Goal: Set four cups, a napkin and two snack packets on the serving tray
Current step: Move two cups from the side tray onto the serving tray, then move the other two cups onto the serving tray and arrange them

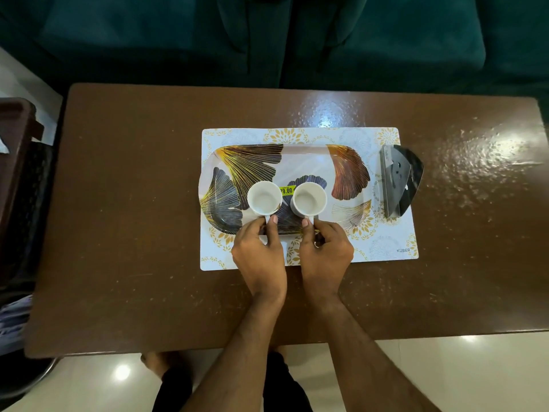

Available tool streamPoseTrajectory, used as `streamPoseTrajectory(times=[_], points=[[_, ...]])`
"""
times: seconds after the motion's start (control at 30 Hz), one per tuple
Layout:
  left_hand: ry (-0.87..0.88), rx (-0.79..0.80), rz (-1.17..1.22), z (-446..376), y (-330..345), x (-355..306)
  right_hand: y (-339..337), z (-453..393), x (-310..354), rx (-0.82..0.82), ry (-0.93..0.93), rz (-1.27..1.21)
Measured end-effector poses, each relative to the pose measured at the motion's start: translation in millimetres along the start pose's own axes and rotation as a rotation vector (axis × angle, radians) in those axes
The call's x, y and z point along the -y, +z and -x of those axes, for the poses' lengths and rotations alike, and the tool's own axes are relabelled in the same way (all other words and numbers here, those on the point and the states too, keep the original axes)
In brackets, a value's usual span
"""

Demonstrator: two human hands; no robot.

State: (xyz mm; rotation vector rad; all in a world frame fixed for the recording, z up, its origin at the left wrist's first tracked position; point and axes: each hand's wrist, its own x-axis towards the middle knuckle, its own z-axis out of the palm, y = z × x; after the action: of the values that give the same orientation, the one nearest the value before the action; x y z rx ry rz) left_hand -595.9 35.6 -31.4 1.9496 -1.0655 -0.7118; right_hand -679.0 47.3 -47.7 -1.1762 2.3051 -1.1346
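Note:
A white serving tray (303, 162) printed with dark and gold leaves lies on a patterned placemat (383, 245). Two empty white cups stand upright on its near half, one on the left (264, 198) and one on the right (309, 199). My left hand (261, 248) pinches the left cup's handle at the tray's near rim. My right hand (323, 248) pinches the right cup's handle the same way. A dark shiny snack packet (399, 179) lies on the placemat's right edge, off the tray. I see no napkin.
The brown table (133, 218) carries the placemat near its middle. A dark green sofa (267, 40) runs along the far side. A dark chair or crate (17, 173) stands at the left edge. My bare foot (154, 362) shows below the near table edge.

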Motion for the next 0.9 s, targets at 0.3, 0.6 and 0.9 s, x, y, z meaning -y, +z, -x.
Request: streamPoseTrajectory(times=[0.3, 0.6, 0.9], points=[[-0.035, 0.041, -0.002, -0.9, -6.6, -0.7, 1.2, 5.7, 5.0, -0.028, -0.007, 0.011], [-0.007, 0.024, -0.012, -11.3, -34.1, 4.0, -5.4, 4.6, 27.8, -0.280, -0.089, 0.036], [0.171, -0.002, -0.132, -79.8, -117.9, 33.4, 61.5, 35.8, 103.0, -0.046, -0.445, 0.023]])
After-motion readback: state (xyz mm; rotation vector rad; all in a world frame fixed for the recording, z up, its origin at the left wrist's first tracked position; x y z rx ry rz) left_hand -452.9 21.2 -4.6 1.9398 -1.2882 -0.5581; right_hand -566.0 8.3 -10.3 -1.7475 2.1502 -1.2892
